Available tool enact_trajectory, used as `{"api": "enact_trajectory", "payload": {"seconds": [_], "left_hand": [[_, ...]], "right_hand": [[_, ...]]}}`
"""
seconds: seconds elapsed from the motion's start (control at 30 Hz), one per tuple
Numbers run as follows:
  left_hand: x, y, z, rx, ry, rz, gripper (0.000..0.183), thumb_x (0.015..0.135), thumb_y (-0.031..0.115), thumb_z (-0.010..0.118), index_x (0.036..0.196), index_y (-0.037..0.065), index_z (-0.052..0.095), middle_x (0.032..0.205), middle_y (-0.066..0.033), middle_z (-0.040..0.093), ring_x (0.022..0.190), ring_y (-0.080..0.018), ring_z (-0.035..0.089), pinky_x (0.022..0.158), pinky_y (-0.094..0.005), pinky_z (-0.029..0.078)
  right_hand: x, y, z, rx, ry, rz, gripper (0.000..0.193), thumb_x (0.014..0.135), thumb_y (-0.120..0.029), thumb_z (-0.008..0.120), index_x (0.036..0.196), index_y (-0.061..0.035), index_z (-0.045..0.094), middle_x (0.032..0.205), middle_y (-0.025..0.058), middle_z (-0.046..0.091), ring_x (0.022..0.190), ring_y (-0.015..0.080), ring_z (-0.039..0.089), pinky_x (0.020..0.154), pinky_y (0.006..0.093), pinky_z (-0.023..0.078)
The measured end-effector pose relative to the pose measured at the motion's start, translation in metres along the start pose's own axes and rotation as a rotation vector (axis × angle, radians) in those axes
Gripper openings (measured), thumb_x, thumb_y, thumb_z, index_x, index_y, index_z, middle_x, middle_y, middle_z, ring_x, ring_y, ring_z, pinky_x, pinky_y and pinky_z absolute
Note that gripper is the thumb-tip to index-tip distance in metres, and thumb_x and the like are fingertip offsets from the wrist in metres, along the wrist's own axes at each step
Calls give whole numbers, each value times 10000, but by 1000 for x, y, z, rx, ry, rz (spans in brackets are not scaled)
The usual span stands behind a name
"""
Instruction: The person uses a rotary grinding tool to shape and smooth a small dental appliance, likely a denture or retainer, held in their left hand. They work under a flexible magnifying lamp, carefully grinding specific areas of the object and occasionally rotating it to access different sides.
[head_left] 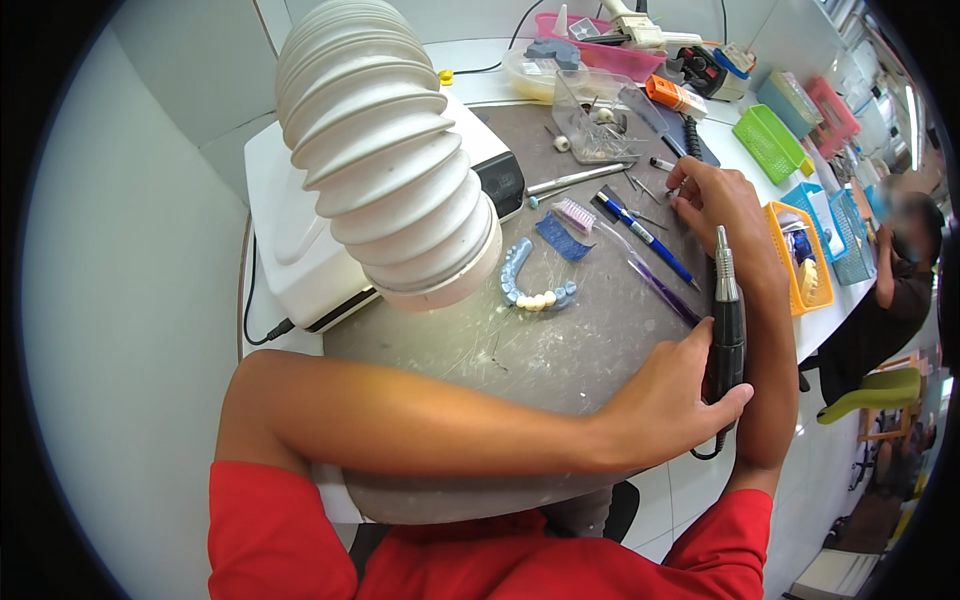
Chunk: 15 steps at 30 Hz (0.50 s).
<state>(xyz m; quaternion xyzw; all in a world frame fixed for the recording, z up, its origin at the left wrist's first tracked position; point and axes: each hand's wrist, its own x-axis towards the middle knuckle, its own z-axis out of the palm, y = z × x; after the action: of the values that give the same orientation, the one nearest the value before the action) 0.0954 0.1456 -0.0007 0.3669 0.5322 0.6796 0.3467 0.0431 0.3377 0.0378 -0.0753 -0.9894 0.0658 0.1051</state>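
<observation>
My left hand (672, 405) reaches across to the right, closed round the black body of a rotary handpiece (729, 350). Its silver tip points away from me. Beyond it, my right hand (722, 200) is low over the far right of the mat, thumb and fingertips together in a pinch; whatever is between them is too small to make out. Several thin burs (643, 188) lie beside those fingertips. Nearer the middle rests a blue-grey dental arch model (513, 278) with cream-coloured teeth (537, 300), next to a dark blue textured piece (564, 240).
A toothbrush (574, 213), a blue pen (650, 240) and a silver instrument (575, 179) lie on the mat. A white ribbed hose (385, 150) hangs over the left side. Clear box (605, 115), yellow basket (822, 285) and green basket (770, 143) stand around. Another person sits at right.
</observation>
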Motion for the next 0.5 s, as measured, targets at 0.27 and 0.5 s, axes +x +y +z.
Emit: {"api": "enact_trajectory", "payload": {"seconds": [0.27,0.5], "left_hand": [[2,-10,7,-26,54,62,487,871,180,705,1219,-66,469,754,-170,630,658,-290,646,626,-402,507],[2,-3,3,-15,5,5,479,885,203,704,1227,-47,481,861,-145,630,783,-253,642,710,-385,507]], "right_hand": [[-10,-10,-36,1020,156,36,265,900,-166,711,1105,-7,658,925,65,679,787,136,696,681,234,552],[-15,-5,-39,1097,46,67,317,878,-214,743,1101,-6,657,918,69,684,785,134,694,664,218,535]]}}
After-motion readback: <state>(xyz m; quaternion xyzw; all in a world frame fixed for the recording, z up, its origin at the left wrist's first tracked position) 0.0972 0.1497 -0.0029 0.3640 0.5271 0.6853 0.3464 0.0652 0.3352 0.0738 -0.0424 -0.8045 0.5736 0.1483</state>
